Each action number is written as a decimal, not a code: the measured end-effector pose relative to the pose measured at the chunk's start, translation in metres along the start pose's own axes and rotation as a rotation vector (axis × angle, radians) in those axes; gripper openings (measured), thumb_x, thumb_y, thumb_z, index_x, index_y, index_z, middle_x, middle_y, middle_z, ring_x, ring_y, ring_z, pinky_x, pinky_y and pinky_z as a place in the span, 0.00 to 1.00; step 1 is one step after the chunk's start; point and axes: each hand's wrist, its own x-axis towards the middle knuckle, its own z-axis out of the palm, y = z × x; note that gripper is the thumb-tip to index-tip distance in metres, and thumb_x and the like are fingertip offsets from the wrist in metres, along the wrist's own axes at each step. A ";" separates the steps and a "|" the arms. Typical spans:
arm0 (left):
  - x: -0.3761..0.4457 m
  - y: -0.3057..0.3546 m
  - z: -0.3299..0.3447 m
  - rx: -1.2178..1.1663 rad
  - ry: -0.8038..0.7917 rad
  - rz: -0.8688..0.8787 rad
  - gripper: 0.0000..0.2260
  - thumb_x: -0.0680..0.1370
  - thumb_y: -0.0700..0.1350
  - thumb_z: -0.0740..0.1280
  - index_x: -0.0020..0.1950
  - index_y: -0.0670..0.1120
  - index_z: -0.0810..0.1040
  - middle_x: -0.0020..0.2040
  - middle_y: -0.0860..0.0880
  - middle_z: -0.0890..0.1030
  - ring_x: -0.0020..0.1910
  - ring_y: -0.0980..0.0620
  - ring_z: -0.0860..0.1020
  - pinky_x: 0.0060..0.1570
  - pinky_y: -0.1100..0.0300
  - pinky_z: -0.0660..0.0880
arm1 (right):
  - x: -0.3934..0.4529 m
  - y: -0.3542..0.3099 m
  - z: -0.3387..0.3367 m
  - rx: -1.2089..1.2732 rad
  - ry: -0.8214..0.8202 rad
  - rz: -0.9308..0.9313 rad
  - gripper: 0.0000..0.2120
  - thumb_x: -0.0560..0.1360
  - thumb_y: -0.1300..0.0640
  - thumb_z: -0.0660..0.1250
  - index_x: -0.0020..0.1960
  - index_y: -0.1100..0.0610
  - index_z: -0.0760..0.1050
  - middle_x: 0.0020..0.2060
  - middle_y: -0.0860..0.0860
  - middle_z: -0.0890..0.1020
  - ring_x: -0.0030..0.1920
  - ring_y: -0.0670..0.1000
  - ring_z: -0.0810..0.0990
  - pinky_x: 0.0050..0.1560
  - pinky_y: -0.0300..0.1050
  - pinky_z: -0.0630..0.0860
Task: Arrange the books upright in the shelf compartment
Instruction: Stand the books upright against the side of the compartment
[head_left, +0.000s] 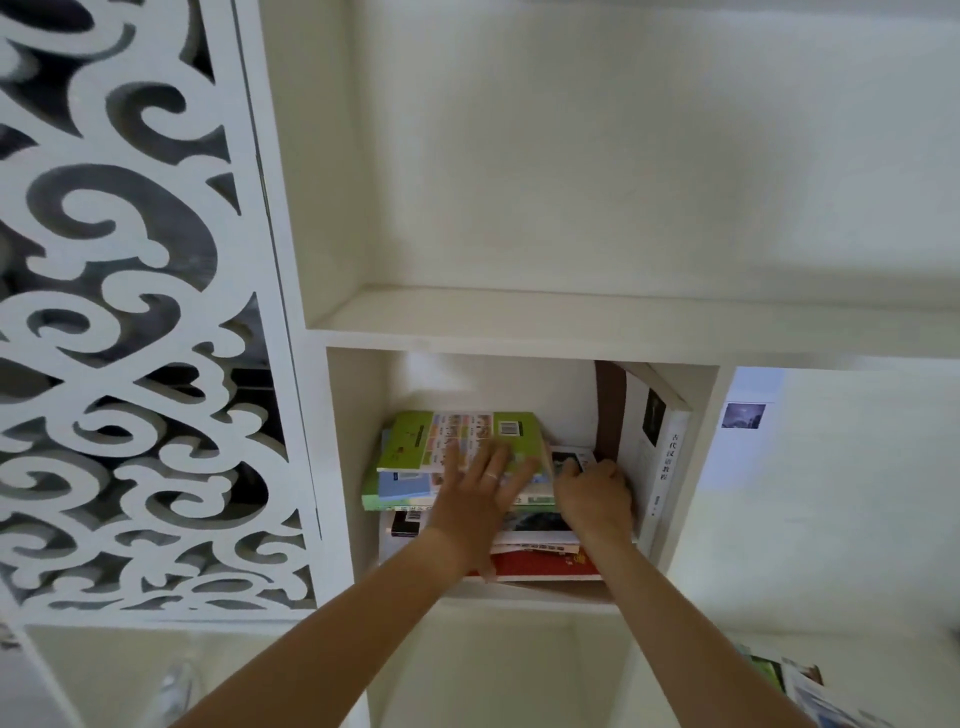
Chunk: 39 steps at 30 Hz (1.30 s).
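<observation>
A flat stack of books (410, 486) lies in a white shelf compartment (358, 467), topped by a green book (421, 436) with a barcode. A red book (535, 566) is at the bottom. Two books stand upright against the right wall: a white one (660, 457) with dark lettering on its spine and a brown one (610, 410) behind it. My left hand (478, 488) presses flat on the green book with straight fingers and wears a ring. My right hand (595, 491) curls its fingers round the right edge of books in the stack.
A carved white lattice panel (130, 312) fills the left. An empty compartment (571, 182) sits above, another (498, 670) below. Pictures lie at the lower right (810, 691), and a small photo (743, 415) hangs on the wall to the right.
</observation>
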 end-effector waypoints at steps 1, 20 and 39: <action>0.000 -0.006 0.001 0.016 0.020 -0.006 0.63 0.66 0.64 0.78 0.80 0.54 0.29 0.82 0.41 0.36 0.80 0.38 0.35 0.71 0.31 0.30 | 0.007 0.000 -0.003 -0.003 -0.042 0.017 0.26 0.82 0.45 0.55 0.68 0.64 0.68 0.65 0.61 0.74 0.66 0.64 0.73 0.66 0.58 0.72; -0.004 0.001 0.024 0.062 0.233 -0.072 0.59 0.69 0.65 0.73 0.80 0.50 0.31 0.81 0.35 0.51 0.80 0.32 0.49 0.70 0.25 0.45 | 0.007 -0.022 -0.024 0.081 -0.242 -0.048 0.28 0.84 0.40 0.49 0.47 0.58 0.80 0.42 0.55 0.83 0.43 0.53 0.82 0.44 0.47 0.75; -0.003 -0.010 0.014 -0.485 0.591 -0.216 0.51 0.67 0.68 0.66 0.82 0.45 0.52 0.73 0.40 0.72 0.71 0.37 0.70 0.73 0.35 0.64 | -0.038 -0.006 -0.015 0.981 -0.325 0.074 0.28 0.77 0.29 0.57 0.57 0.49 0.81 0.49 0.54 0.88 0.50 0.55 0.88 0.52 0.54 0.84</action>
